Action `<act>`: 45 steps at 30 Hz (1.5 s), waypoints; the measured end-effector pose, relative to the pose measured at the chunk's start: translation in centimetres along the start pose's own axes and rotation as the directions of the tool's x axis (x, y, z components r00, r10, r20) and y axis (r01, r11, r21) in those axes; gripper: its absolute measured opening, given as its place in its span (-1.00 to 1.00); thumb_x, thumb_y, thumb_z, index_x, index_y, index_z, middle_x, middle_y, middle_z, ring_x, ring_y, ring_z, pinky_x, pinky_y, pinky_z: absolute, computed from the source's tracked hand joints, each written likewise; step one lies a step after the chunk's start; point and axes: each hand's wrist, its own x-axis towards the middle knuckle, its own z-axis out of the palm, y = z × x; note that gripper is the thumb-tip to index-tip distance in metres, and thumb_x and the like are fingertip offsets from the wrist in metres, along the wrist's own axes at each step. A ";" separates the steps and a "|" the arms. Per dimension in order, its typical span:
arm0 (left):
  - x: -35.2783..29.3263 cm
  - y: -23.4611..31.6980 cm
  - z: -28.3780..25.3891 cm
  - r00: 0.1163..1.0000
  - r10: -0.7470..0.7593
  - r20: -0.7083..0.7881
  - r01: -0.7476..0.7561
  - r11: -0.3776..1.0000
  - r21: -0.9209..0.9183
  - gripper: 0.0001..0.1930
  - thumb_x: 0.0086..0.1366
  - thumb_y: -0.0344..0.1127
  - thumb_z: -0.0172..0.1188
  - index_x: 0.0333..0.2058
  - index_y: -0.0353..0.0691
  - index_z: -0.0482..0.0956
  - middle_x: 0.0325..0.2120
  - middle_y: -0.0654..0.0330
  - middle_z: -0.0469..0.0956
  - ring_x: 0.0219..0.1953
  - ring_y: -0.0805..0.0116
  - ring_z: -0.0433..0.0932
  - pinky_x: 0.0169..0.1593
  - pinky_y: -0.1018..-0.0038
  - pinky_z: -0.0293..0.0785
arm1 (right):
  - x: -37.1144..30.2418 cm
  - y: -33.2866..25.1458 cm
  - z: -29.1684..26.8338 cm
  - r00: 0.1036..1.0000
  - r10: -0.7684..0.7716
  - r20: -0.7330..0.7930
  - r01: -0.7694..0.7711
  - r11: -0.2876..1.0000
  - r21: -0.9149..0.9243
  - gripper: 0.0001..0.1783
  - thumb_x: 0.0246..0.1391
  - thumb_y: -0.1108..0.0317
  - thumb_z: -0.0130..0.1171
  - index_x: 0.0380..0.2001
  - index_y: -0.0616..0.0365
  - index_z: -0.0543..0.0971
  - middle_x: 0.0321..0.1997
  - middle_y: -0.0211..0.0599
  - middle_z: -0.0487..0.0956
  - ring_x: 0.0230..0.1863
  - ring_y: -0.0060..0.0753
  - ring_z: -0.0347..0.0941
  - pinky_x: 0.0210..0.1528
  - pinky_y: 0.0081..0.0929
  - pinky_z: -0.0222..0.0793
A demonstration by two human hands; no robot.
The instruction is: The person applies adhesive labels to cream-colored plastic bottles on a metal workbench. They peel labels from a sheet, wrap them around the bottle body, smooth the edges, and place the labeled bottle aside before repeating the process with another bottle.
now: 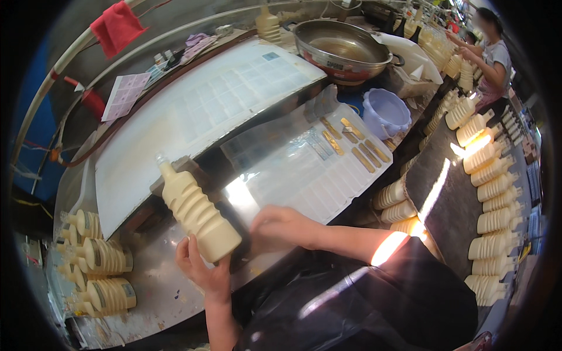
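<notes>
left hand (205, 270) kept a closed grip on a ribbed cream bottle (196, 212) above the counter (158, 292); right hand (281, 227) pressed flat on label sheet (304, 169). finished bottles (102, 275) lay left; bottle looked unlabelled.

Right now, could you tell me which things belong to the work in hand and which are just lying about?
In hand:
left hand holding the ribbed cream bottle
right hand on the clear sheet

Lying about:
steel pan
lilac tub
red cloth

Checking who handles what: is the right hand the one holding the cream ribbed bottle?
No, the left hand grips the cream ribbed bottle at its base, while the right hand rests on the white sheet.
</notes>
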 end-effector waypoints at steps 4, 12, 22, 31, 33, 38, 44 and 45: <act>-0.6 -1.0 0.6 0.994 0.015 0.111 -0.015 1.000 0.001 -0.19 -0.10 -0.39 0.61 0.21 -0.28 0.51 0.14 0.04 0.35 0.14 0.06 0.42 0.21 0.21 0.38 | -2.0 -0.4 -4.6 0.949 0.292 -0.120 -0.309 0.936 -0.167 -0.65 0.25 0.11 0.15 -0.38 0.16 0.73 -0.41 -0.24 0.69 -0.31 -0.35 0.61 -0.13 -0.39 0.48; -0.5 -0.5 -0.5 0.986 0.031 0.163 -0.045 0.996 0.083 -0.21 -0.05 -0.52 0.53 0.24 -0.32 0.49 0.17 0.03 0.31 0.15 0.07 0.42 0.20 0.24 0.42 | -10.4 1.3 -17.5 0.708 -0.209 -0.674 -0.648 0.187 -0.738 -0.70 0.17 0.28 0.12 -0.11 0.21 0.63 -0.26 0.05 0.66 -0.24 0.15 0.62 -0.16 0.00 0.54; -0.5 0.3 -0.1 0.991 -0.012 0.134 0.005 0.999 0.045 -0.29 -0.03 -0.50 0.44 0.19 -0.34 0.52 0.16 -0.05 0.36 0.16 -0.04 0.37 0.14 0.17 0.37 | -10.8 1.3 -14.7 0.904 -0.003 -0.427 -0.420 0.171 -0.891 -0.53 0.09 0.46 0.03 0.11 0.24 0.56 -0.33 0.05 0.66 -0.32 0.13 0.63 -0.24 -0.03 0.55; -0.2 0.0 -0.5 0.988 0.010 0.153 -0.015 0.999 0.034 -0.31 0.02 -0.42 0.52 0.18 -0.33 0.53 0.15 -0.04 0.37 0.17 -0.02 0.36 0.12 0.22 0.35 | -10.8 0.9 -21.1 0.846 0.015 -0.533 -0.533 -0.001 -0.846 -0.51 0.14 0.39 0.08 0.17 -0.01 0.57 -0.28 -0.09 0.64 -0.21 0.06 0.62 -0.20 -0.04 0.52; -0.4 -0.1 -0.5 0.987 0.014 0.162 -0.021 0.999 0.038 -0.27 0.01 -0.49 0.49 0.23 -0.29 0.50 0.18 0.00 0.32 0.18 0.03 0.38 0.19 0.22 0.38 | -12.5 0.9 -19.6 0.801 0.063 -0.595 -0.593 -0.040 -0.804 -0.55 0.15 0.38 0.10 0.14 0.01 0.61 -0.29 -0.06 0.66 -0.24 0.09 0.62 -0.19 -0.04 0.52; -0.7 -0.4 -0.2 0.992 -0.010 0.127 0.010 1.000 -0.006 -0.31 0.01 -0.42 0.53 0.18 -0.30 0.54 0.15 -0.03 0.36 0.16 -0.01 0.36 0.12 0.21 0.36 | -13.8 2.7 -20.2 0.558 -0.146 -0.817 -0.664 0.512 -0.545 -0.63 0.23 0.09 0.20 -0.33 0.25 0.64 -0.48 0.01 0.63 -0.37 0.00 0.60 -0.23 -0.16 0.49; 0.0 -0.2 -0.9 0.989 0.020 0.147 -0.023 0.999 0.024 -0.25 -0.07 -0.44 0.57 0.18 -0.30 0.53 0.13 -0.03 0.36 0.13 -0.02 0.43 0.13 0.21 0.43 | -13.8 6.4 -23.6 0.441 0.420 -0.793 -0.437 0.873 0.219 -0.55 0.21 0.06 0.33 -0.60 0.18 0.54 -0.76 -0.45 0.40 -0.83 -0.57 0.14 -0.76 -0.52 -0.09; 0.0 0.0 -0.8 0.989 0.003 0.149 -0.005 1.000 0.010 -0.25 -0.07 -0.42 0.59 0.17 -0.30 0.53 0.12 -0.05 0.38 0.13 -0.03 0.43 0.13 0.21 0.43 | -14.3 6.8 -23.7 0.424 0.413 -0.806 -0.364 0.893 0.266 -0.57 0.20 0.11 0.34 -0.61 0.19 0.54 -0.80 -0.50 0.35 -0.84 -0.57 0.11 -0.76 -0.52 -0.08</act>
